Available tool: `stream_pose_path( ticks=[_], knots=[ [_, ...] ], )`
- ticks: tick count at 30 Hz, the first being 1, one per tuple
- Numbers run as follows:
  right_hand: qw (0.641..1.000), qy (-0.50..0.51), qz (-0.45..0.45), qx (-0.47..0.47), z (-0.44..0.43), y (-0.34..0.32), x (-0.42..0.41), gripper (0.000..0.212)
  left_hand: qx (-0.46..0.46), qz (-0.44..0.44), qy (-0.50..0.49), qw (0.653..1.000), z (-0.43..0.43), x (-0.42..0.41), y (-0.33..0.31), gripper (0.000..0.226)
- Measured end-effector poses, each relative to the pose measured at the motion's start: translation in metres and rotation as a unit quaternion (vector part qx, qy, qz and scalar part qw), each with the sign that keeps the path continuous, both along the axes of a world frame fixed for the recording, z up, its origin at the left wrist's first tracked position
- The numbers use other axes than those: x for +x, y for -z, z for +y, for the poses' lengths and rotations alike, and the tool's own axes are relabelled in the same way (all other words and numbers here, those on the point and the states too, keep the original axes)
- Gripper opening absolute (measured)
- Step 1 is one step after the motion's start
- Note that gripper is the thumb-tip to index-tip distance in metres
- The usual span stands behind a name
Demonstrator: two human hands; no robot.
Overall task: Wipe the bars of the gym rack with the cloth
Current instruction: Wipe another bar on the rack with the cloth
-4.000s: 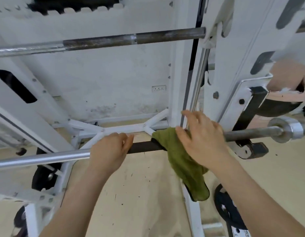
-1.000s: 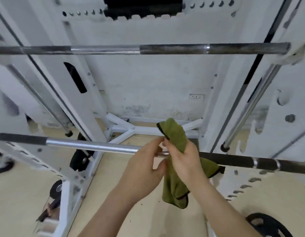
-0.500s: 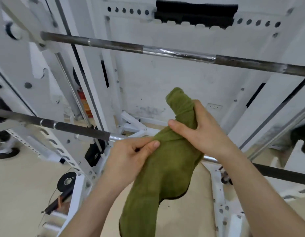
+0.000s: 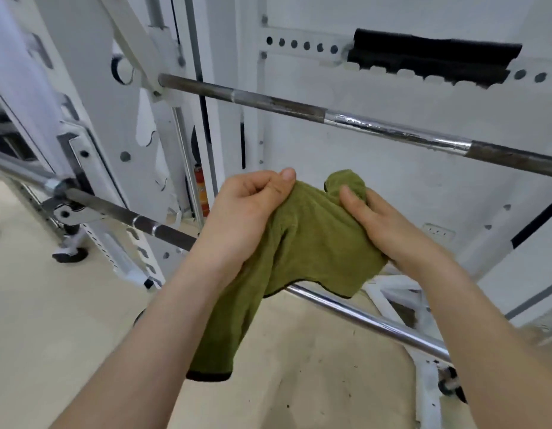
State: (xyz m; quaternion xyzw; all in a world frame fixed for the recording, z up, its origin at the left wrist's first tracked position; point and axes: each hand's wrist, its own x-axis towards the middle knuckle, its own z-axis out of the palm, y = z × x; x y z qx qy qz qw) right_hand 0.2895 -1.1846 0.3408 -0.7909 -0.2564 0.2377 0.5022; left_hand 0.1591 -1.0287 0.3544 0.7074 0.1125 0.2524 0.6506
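Both hands hold an olive-green cloth (image 4: 302,243) in the air in front of the lower bar (image 4: 370,323), which runs from the left upright down to the right and is partly hidden behind the cloth. My left hand (image 4: 247,212) pinches the cloth's upper left edge. My right hand (image 4: 376,224) grips its bunched upper right corner. A long tail of cloth hangs down past my left forearm. The upper bar (image 4: 346,117), rusty with a shiny middle stretch, crosses above my hands.
White rack uprights (image 4: 135,144) with notched holes stand at left, and a perforated crossbeam with a black pad (image 4: 432,58) is at top right. White base struts (image 4: 392,292) lie on the beige floor. A wheel (image 4: 69,253) sits at left.
The view has swung left and closer to the rack. My hands have spread the cloth wider between them, with my left hand raised to the level of my right.
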Motion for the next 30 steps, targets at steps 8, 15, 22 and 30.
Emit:
stream_pose_path(
  ticks=[8,15,22,30],
  knots=[
    [0.969,-0.216,0.122,-0.001,-0.015,-0.002,0.061,0.094,0.022,-0.105,-0.11,0.988,0.017,0.03,-0.024,0.039],
    [0.892,0.04,-0.425,-0.148,0.023,-0.041,0.062,0.063,-0.108,-0.1,-0.055,0.988,0.028,0.015,-0.032,0.024],
    [0.916,-0.028,-0.392,-0.083,0.1,0.015,0.017,0.046,-0.054,-0.02,-0.011,0.998,0.09,-0.034,-0.01,0.017],
    [0.832,-0.07,-0.257,-0.487,0.128,0.109,-0.051,0.034,0.61,0.258,0.026,0.749,0.163,-0.053,0.114,0.055]
  ],
)
